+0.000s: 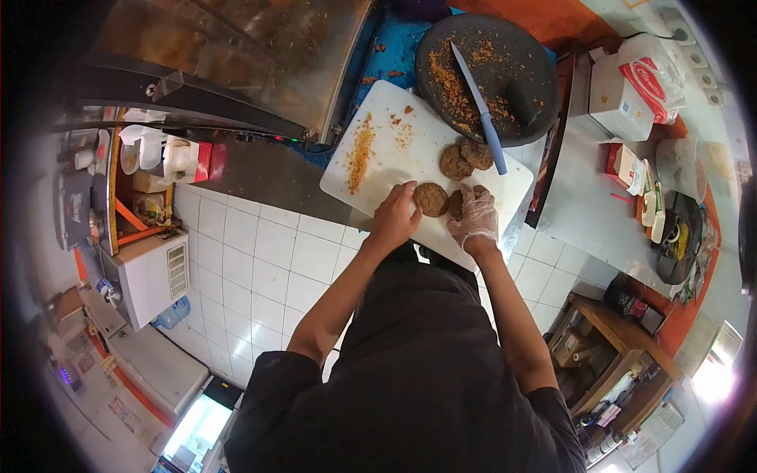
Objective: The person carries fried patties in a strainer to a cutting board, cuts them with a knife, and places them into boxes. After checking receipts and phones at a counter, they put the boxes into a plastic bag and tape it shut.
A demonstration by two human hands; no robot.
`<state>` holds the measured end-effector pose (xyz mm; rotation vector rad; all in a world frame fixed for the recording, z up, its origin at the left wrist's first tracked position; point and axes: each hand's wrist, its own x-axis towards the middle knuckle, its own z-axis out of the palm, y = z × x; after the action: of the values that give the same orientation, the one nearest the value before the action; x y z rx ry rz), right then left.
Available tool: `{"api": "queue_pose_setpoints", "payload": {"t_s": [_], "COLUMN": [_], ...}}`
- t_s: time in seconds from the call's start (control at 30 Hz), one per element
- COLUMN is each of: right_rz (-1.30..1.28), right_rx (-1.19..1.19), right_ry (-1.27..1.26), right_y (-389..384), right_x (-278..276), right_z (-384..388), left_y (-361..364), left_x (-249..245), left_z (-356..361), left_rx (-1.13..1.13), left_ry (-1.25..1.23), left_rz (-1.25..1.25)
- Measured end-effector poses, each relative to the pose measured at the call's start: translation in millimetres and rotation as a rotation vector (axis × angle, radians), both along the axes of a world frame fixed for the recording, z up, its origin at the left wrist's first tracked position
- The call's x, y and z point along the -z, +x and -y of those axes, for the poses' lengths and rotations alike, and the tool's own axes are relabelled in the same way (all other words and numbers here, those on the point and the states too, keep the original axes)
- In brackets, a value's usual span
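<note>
A round brown patty (pixel 430 200) lies flat near the front of the white cutting board (pixel 430 146). My bare left hand (pixel 394 217) is at its left edge, thumb and fingers apart. In a clear plastic glove, my right hand (pixel 476 214) has its fingers over another patty (pixel 455 206), which they partly hide. Just behind, two more patties (pixel 455 163) overlap. A knife with a blue handle (pixel 493 142) rests across the dark stone mortar (pixel 536 83), its handle reaching over the board. Orange-brown crumbs (pixel 360 158) are scattered on the board and in the mortar.
A glass-fronted cabinet (pixel 213 55) stands at the back left. To the right, a metal counter (pixel 579 205) carries a white box (pixel 619 98), a red-and-white tissue pack (pixel 654 83) and a black bag (pixel 680 236). White floor tiles (pixel 268 244) show below the worktop.
</note>
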<state>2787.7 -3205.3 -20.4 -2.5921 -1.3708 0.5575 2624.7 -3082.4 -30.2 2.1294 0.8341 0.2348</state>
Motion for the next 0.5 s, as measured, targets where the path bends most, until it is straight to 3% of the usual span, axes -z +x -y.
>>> {"api": "queue_pose_setpoints", "payload": {"t_s": [0.2,0.27,0.33,0.37,0.43,0.47,0.5], "right_rz": [-0.002,-0.059,-0.425,-0.423,-0.321,-0.315,-0.234], "right_rx": [0.097,0.075,0.197,0.192,-0.075,-0.073,-0.176], "right_ry": [-0.038,0.1,0.19,0.198,0.305,0.311,0.208], "right_y": [5,8,4,2,-3,-7,-12], "right_x": [-13,-8,-22,-24,-28,-26,-19], "right_z": [8,16,13,8,-3,-11,-21], "left_y": [-10,-12,-15,-16,-18,-19,-20], "left_x": [3,3,2,1,3,4,2], "left_z": [8,11,15,17,17,14,12], "left_rx": [-0.023,-0.021,-0.021,-0.022,-0.035,-0.031,-0.064], "left_ry": [-0.103,-0.172,-0.24,-0.209,-0.19,-0.185,-0.259], "left_rz": [0.042,0.043,0.041,0.054,0.034,0.039,0.004]}}
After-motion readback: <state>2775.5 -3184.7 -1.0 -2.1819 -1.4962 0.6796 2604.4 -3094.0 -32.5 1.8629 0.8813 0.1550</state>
